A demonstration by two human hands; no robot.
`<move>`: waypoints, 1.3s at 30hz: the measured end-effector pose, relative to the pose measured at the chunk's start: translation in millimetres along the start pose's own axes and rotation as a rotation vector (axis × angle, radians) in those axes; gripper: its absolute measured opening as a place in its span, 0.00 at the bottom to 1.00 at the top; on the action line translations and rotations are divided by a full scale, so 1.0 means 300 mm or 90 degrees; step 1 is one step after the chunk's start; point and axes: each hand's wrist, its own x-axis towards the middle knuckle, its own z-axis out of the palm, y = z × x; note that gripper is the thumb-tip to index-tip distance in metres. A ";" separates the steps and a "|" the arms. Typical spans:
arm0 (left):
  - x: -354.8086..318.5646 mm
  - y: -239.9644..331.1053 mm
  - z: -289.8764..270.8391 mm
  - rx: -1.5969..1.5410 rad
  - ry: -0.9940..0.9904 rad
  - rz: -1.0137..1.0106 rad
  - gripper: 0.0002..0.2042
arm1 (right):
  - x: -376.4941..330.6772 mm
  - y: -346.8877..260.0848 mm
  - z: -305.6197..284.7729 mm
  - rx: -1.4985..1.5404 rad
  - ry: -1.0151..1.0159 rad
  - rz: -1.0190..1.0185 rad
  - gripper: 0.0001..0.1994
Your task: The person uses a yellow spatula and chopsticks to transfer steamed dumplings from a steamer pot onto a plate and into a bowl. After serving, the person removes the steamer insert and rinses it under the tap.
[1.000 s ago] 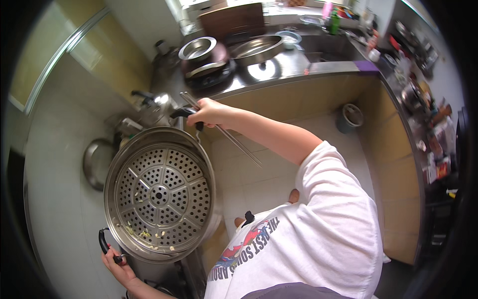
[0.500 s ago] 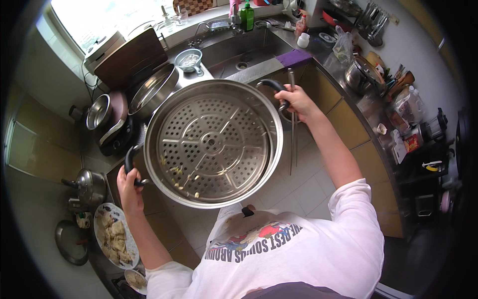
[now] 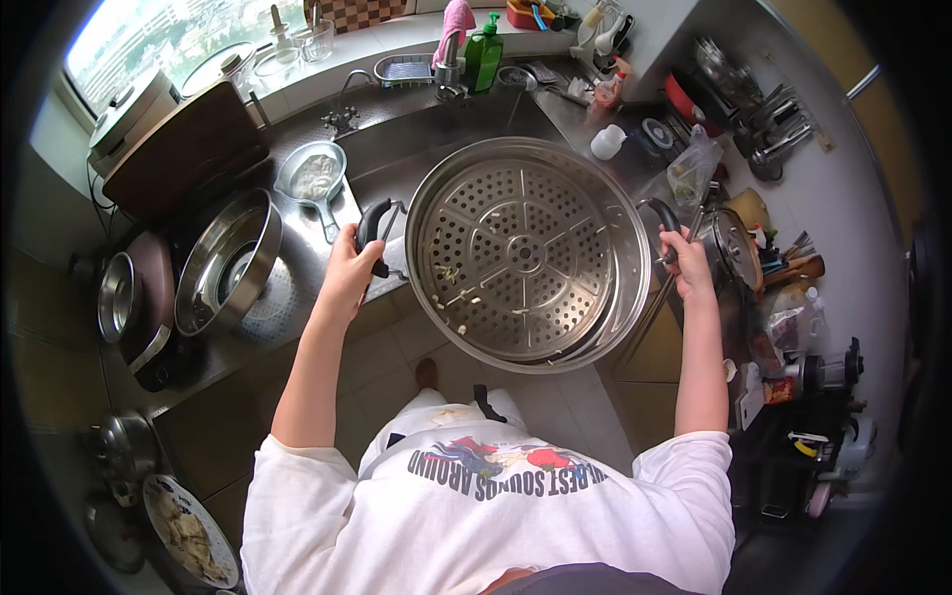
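A wide steel steamer pot (image 3: pixel 421 288) is held up in front of me, over the front of the sink. Its perforated steamer plate (image 3: pixel 555 228) carries a few pale food scraps (image 3: pixel 451 276) on the left side. My left hand (image 3: pixel 347 270) is closed round the black left handle (image 3: pixel 371 230). Around the right handle (image 3: pixel 662 214) my right hand (image 3: pixel 686 260) is closed too, with a pair of long thin metal chopsticks (image 3: pixel 647 325) in the same grip, slanting down beside the pot.
A steel sink (image 3: pixel 387 149) lies beyond the pot, with a green soap bottle (image 3: pixel 484 55) behind it. On the left counter are a light blue strainer (image 3: pixel 315 178), a large steel basin (image 3: pixel 223 263) and a plate (image 3: pixel 198 516) of food. A lidded pot (image 3: pixel 732 246) stands on the right.
The steamer pot has moved right and away from me, toward the sink, with both hands still on its handles. My view has turned, so the counters appear shifted left.
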 end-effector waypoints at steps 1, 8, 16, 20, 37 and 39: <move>0.081 0.006 0.048 0.024 -0.006 0.003 0.15 | 0.067 -0.009 -0.017 0.016 0.001 -0.007 0.05; 0.459 -0.015 0.265 0.076 0.045 -0.018 0.16 | 0.524 -0.051 -0.033 -0.065 -0.028 -0.020 0.04; 0.634 -0.035 0.388 0.067 0.181 -0.049 0.17 | 0.936 -0.081 0.074 -0.104 -0.159 0.001 0.09; 0.702 -0.042 0.394 0.049 0.235 -0.049 0.19 | 1.084 -0.110 0.141 -0.098 -0.209 0.016 0.12; 0.806 0.007 0.111 -0.019 0.372 -0.106 0.08 | 1.300 -0.157 0.628 -0.169 -0.355 0.091 0.10; 0.805 -0.007 0.072 -0.024 0.379 -0.115 0.08 | 1.335 -0.124 0.686 -0.182 -0.359 0.100 0.09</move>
